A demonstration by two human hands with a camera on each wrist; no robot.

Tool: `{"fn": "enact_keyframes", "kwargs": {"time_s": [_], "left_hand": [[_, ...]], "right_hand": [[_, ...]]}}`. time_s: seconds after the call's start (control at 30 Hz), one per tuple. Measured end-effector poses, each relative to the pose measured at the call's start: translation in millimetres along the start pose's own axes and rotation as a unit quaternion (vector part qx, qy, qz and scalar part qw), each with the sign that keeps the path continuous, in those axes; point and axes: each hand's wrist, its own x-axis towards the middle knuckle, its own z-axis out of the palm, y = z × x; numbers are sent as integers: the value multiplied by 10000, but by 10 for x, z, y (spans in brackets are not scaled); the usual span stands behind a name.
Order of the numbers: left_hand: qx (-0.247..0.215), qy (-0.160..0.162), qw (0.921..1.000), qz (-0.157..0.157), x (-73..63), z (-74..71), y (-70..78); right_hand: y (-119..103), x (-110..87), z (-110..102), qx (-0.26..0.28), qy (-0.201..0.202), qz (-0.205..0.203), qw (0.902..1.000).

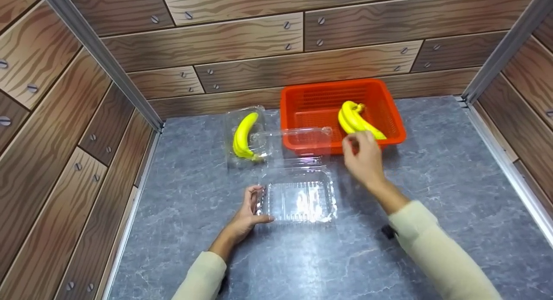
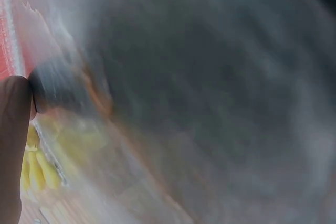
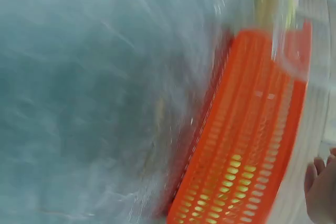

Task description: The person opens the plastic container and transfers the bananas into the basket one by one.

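A clear plastic clamshell container (image 1: 298, 203) lies on the grey surface with its lid (image 1: 302, 140) raised toward the back. My left hand (image 1: 248, 211) holds its left side, the thumb along the near left corner and the fingers by the left wall. Blurred clear plastic fills most of the left wrist view beside a finger (image 2: 13, 129). Over the near rim of a red plastic basket (image 1: 395, 118) hovers my right hand (image 1: 365, 159), loosely bent and with nothing in it. Just beyond its fingers, a bunch of bananas (image 1: 352, 116) lies in the basket.
Another clear container (image 1: 231, 118) at the back left holds a bunch of bananas (image 1: 244, 136). Wood-patterned walls (image 1: 250, 36) with metal corner strips enclose the surface at the back and sides. A small black object (image 1: 388, 232) shows by the right sleeve.
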Motion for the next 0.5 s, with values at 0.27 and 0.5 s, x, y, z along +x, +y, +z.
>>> {"fn": "enact_keyframes", "kwargs": {"time_s": [0.27,0.5], "left_hand": [[-23,85,10000,-25,-1,14,0],[10,73,10000,-54,-6,3,13]], "right_hand": [[-123,-567,-128,-549,-1634,-203,9848],[-42,-724,-138,-305,-3526,451,9342]]}}
